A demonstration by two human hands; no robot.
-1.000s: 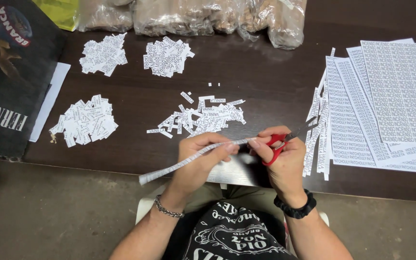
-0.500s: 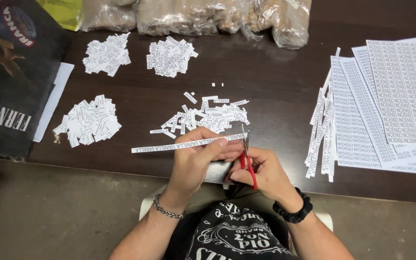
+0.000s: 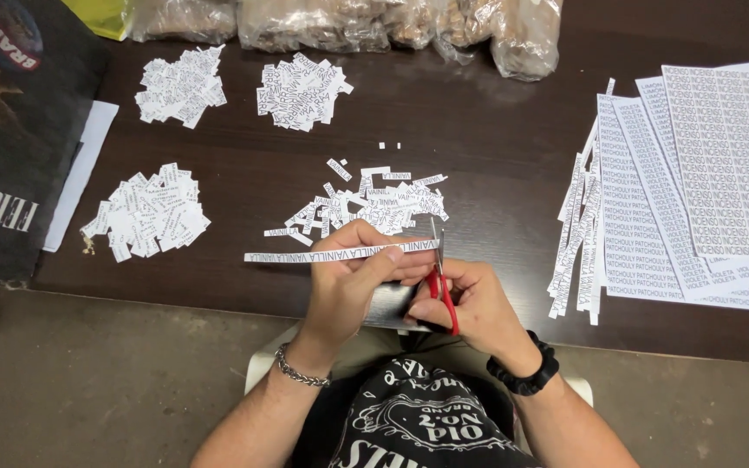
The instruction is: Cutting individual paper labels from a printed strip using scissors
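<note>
- The left hand (image 3: pixel 353 277) pinched a long printed paper strip (image 3: pixel 305 255) near its right end, fingers closed on it, so that the strip ran out level to the left above the near edge of the dark table (image 3: pixel 496 165).
- The right hand (image 3: pixel 474 308) was wrapped around red-handled scissors (image 3: pixel 440 282), whose blades pointed away from the person and met the strip's right tip.
- The two hands sat close together, thumbs nearly touching, just this side of the table edge.
- Compared with a second earlier, the strip had swung up from a slant towards the near left to a level line, and the scissors had turned from lying across to standing upright at its end; half a second earlier they already stood much the same way, so the grip looked settled, and I judged the strip lined up for the blades.
- Whether the blades were open or shut on the paper could not be told.
- Just beyond the hands lay a loose pile of small cut labels (image 3: pixel 374 204).
- Three more heaps of labels lay further left: one at mid left (image 3: pixel 145 212), two far (image 3: pixel 179 84) (image 3: pixel 301 89).
- To the right lay uncut strips (image 3: pixel 576 234) beside overlapping printed sheets (image 3: pixel 721 165).
- Clear bags (image 3: pixel 392 22) lined the far edge, and a dark printed bag (image 3: pixel 10 156) lay at the left.
</note>
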